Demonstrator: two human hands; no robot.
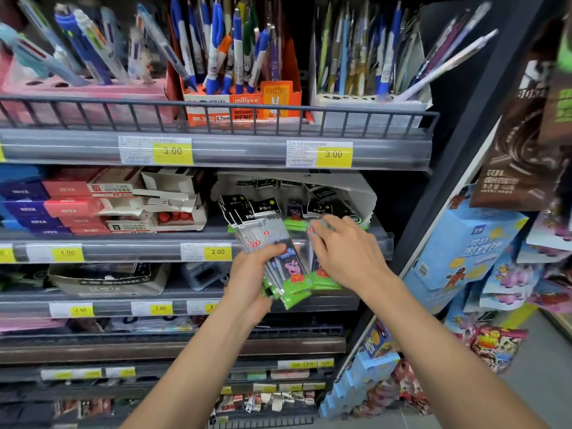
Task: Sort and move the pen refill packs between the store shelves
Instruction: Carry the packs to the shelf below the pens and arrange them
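Both bare forearms reach up and forward from the lower edge of the view, converging toward the middle. The left hand (252,281) is turned palm-inward, its fingers and thumb curled in a grip. The right hand (343,249) lies palm-down just beside it, its fingers bent and pinching at the tips.

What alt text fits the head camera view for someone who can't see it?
The left hand grips a fanned bundle of pen refill packs before a store shelf, while the right hand pinches another pack beside it. Pens stand in boxes above.
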